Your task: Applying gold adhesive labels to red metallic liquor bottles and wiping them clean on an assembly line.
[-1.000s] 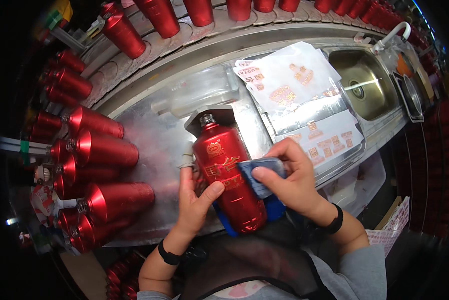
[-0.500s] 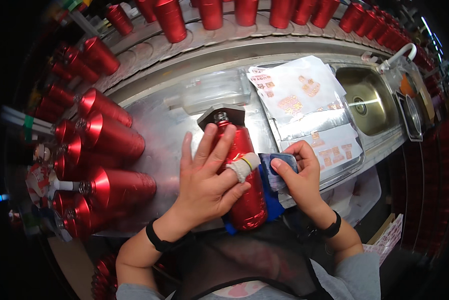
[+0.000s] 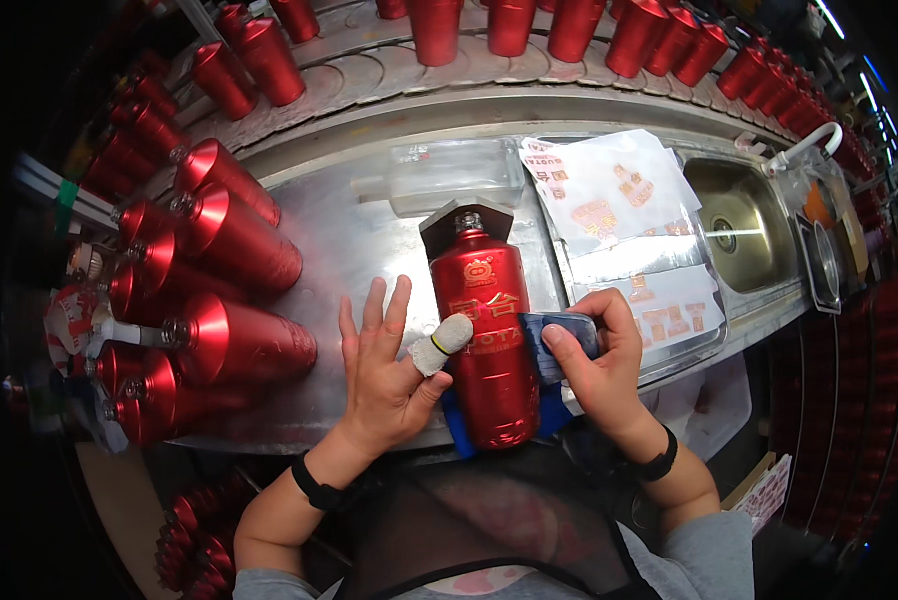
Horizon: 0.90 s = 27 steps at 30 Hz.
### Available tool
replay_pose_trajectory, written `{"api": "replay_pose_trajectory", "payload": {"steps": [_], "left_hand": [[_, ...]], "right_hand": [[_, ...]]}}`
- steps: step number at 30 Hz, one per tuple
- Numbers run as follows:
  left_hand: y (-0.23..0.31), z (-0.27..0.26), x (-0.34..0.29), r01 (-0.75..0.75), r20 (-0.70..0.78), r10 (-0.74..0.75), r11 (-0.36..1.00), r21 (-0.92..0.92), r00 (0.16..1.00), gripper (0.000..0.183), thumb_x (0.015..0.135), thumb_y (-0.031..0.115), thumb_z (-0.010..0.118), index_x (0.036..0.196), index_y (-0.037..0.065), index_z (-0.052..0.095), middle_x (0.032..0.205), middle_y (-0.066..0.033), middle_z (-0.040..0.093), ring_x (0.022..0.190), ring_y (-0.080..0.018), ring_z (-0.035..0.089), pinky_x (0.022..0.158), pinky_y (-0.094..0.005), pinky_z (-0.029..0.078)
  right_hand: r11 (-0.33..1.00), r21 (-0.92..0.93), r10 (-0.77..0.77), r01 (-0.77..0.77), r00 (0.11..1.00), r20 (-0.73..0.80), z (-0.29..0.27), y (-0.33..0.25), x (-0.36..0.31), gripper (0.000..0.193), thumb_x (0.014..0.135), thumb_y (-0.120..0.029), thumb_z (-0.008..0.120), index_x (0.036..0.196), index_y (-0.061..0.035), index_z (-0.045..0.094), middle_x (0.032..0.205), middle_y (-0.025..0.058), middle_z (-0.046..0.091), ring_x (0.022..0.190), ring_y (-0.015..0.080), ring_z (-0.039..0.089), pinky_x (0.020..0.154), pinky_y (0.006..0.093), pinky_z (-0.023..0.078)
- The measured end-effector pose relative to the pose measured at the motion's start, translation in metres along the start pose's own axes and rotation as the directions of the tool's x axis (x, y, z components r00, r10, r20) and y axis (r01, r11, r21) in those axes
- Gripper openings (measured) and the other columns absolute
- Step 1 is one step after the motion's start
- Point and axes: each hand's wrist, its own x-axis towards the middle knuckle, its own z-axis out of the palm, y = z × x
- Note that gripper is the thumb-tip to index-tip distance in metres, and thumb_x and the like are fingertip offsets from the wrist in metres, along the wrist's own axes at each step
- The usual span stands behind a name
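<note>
Gold-printed red bottle [image 3: 489,365], blue cloth [image 3: 540,356]

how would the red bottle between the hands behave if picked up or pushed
The red bottle is probably stiff, as its sides show no sag. Its shiny surface may be slippery. Its rounded body looks apt to roll if pushed off the blue support.

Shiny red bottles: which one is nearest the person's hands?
The gold-marked, shiny red bottle between the left hand and right hand; the other shiny red bottles are all farther away.
</note>
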Motion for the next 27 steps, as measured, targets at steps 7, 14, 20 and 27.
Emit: {"api": "replay_pose_trajectory", "payload": {"steps": [7, 14, 20, 27], "left_hand": [[0.012, -0.006, 0.026, -0.041, -0.016, 0.041, 0.999, -0.01, 0.999, 0.043, 0.1, 0.046, 0.048, 0.126, 0.019, 0.07, 0.16, -0.0232, 0.027, 0.148, -0.0431, 0.022, 0.115, -0.0641, 0.005], [0.017, 0.0, 0.014, -0.081, -0.035, 0.081, 0.997, -0.008, 0.996, 0.041, 0.1, 0.048, 0.048, 0.127, 0.027, 0.069, 0.158, -0.0221, 0.031, 0.148, -0.0438, 0.023, 0.112, -0.069, 0.006], [0.007, 0.0, 0.024, -0.023, -0.061, 0.023, 1.0, 0.009, 0.998, 0.042, 0.099, 0.05, 0.048, 0.126, 0.025, 0.07, 0.16, -0.022, 0.028, 0.149, -0.044, 0.02, 0.113, -0.0679, 0.003], [-0.003, 0.01, -0.004, 0.148, -0.034, -0.157, 0.968, -0.201, 0.987, 0.043, 0.101, 0.045, 0.046, 0.13, 0.021, 0.067, 0.162, -0.0216, 0.022, 0.149, -0.0434, 0.019, 0.115, -0.0649, 0.002]], "right_hand": [[0.989, -0.121, -0.091, 0.088, 0.996, -0.025, 0.002, -0.002, -0.005, 0.022, 0.088, -0.004, 0.072, 0.098, -0.0018, 0.052, 0.087, 0.0023, 0.057, 0.078, 0.0059, 0.054, 0.068, 0.0218, 0.045], [0.996, -0.072, -0.05, 0.047, 0.998, -0.035, 0.006, -0.006, -0.005, 0.023, 0.088, -0.006, 0.073, 0.098, -0.0026, 0.052, 0.086, 0.0004, 0.054, 0.077, 0.0056, 0.052, 0.068, 0.0214, 0.044], [0.989, -0.135, -0.068, 0.064, 0.997, -0.025, 0.002, -0.002, -0.004, 0.022, 0.089, -0.008, 0.073, 0.096, -0.0036, 0.052, 0.086, 0.0003, 0.055, 0.077, 0.0048, 0.052, 0.068, 0.0204, 0.044], [0.996, -0.082, -0.042, 0.041, 0.999, -0.01, 0.005, -0.004, -0.002, 0.022, 0.089, -0.008, 0.073, 0.097, -0.0036, 0.053, 0.085, -0.0004, 0.055, 0.075, 0.0041, 0.051, 0.066, 0.0196, 0.044]]}}
